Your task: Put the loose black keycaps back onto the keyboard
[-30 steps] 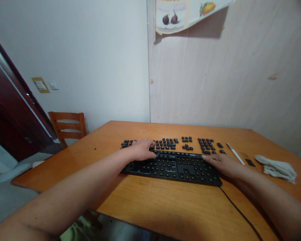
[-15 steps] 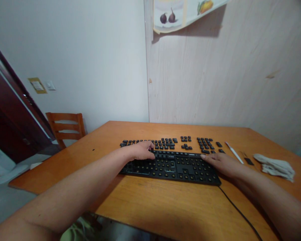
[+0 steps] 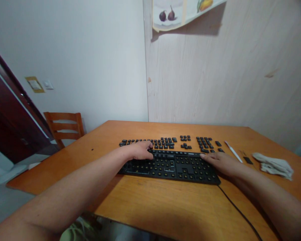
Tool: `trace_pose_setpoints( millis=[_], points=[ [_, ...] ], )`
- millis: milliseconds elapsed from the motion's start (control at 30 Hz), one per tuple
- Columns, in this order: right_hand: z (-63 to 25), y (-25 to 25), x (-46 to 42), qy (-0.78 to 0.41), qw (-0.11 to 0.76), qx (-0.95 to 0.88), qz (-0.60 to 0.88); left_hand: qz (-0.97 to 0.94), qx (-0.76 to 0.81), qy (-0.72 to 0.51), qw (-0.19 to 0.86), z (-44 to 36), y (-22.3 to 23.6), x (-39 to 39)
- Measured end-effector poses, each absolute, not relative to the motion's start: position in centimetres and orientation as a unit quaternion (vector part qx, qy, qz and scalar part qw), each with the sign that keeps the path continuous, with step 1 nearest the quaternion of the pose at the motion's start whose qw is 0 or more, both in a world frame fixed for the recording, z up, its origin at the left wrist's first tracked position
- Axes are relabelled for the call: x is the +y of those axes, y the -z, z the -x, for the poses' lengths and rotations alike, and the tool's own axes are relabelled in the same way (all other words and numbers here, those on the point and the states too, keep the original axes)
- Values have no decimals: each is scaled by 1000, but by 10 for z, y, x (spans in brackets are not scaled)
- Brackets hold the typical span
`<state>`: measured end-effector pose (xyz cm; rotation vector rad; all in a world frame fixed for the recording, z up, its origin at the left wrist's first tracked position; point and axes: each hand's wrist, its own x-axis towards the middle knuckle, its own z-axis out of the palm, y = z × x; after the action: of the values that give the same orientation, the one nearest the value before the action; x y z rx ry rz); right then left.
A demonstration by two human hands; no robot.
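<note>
A black keyboard (image 3: pixel 165 169) lies on the wooden table, most of its keycaps off and the small round key posts bare. Several keys remain along its back rows. My left hand (image 3: pixel 141 150) is curled over the back edge left of the middle, thumb on the board and fingers behind it; the fingertips are partly hidden. At the right end, my right hand (image 3: pixel 214 159) grips the keyboard, its thumb on the top back corner and the other fingers mostly out of sight. Loose black keycaps (image 3: pixel 163 144) stand in rows just behind the board.
More loose keycaps (image 3: pixel 204 144) lie at the back right. Beyond them are a white pen-like stick (image 3: pixel 233 152), a small black piece (image 3: pixel 247 160) and a crumpled pale cloth (image 3: pixel 274 165). The cable (image 3: pixel 238 211) runs toward the front edge. A chair (image 3: pixel 65 126) stands at the left.
The view has shifted very slightly. Both hands keep their places on the keyboard, and the loose keycaps look unmoved.
</note>
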<state>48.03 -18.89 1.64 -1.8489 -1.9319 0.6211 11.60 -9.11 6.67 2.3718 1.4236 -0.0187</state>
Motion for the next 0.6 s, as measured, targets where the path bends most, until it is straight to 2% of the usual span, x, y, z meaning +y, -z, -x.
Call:
trace_pose_setpoints(
  millis=[300, 433, 600],
  points=[
    [-482, -16, -188, -251, 183, -684, 660, -843, 512, 20, 164, -117, -74, -92],
    [-479, -18, -188, -237, 183, -683, 666, -854, 484, -31, 186, -122, -75, -71],
    [-480, -17, -187, -231, 189, -683, 666, -867, 474, -94, 116, -136, -73, -33]
  ],
)
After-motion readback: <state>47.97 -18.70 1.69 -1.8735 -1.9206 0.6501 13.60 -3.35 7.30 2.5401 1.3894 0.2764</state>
